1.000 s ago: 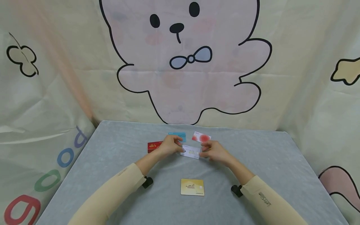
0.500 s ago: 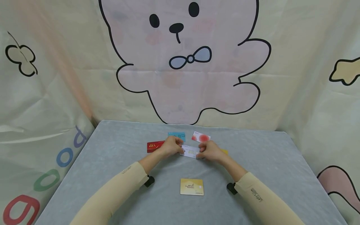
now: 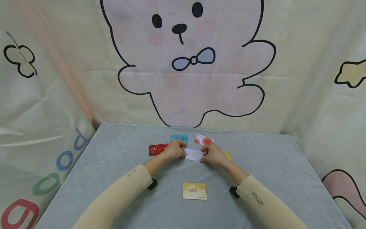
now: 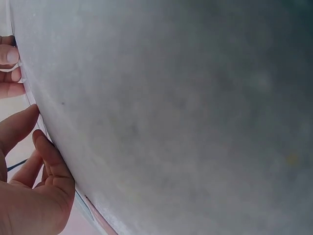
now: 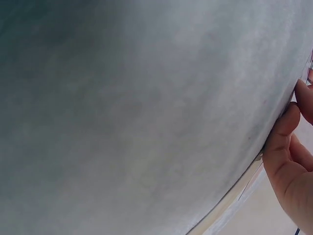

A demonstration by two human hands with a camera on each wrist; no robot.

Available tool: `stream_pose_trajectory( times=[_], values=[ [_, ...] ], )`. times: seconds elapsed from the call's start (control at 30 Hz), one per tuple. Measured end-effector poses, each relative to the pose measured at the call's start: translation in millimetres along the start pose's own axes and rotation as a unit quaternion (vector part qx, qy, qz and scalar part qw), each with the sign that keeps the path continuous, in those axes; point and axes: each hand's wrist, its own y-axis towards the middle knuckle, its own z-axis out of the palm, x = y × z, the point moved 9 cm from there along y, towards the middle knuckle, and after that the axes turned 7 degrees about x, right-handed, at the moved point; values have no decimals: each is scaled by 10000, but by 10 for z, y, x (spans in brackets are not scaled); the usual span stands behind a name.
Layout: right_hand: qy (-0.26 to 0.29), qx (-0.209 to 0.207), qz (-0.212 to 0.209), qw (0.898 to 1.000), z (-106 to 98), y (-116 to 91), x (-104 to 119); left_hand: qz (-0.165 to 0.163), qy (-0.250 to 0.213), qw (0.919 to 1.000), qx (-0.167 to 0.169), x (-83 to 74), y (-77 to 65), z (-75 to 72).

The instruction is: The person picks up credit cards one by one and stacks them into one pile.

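- White card (image 3: 193,155) with VIP lettering, between the fingertips of the two hands, its middle left uncovered; whether it lies on the cloth or just above it I cannot tell
- Left hand (image 3: 175,149): thumb and bent fingers gripping the card's left short edge, thumb on the side nearer the person; exact contact of each fingertip is too small to tell
- Right hand (image 3: 213,154): thumb and bent fingers gripping the opposite short edge, thumb likewise on the nearer side
- Blue card (image 3: 178,138), just beyond the left fingers, its near part covered by them
- White-and-red card (image 3: 204,139), just beyond the right fingertips, red discs showing
- Red card (image 3: 157,149), on the outer side of the left fingers, partly hidden by that hand
- Yellow card (image 3: 227,155), on the outer side of the right fingers, mostly hidden behind that hand
- Gold card (image 3: 194,190), lying nearer the person than all the fingers, well apart from them
- Grey-blue tablecloth (image 3: 274,165), spread below and around the fingers
- Backdrop (image 3: 94,92) with a pink cartoon figure (image 3: 186,89), well beyond the fingers
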Motion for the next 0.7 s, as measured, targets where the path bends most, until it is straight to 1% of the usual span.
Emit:
stream_pose_trajectory(
  times=[0.23,0.33,0.5,0.7],
  values=[
    [44,-49,107,9999,8,4,-27,-3,142,9999,63,12,12,5],
    [41,-81,53,9999,3,-4,-11,12,138,9999,86,22,19,4],
    [23,-155,-38,9999,1,-10,8,17,159,9999,33,32,17,-11],
    [131,-248,-118,9995,-6,-30,13,164,331,9993,-45,9,19,-14]
  ],
)
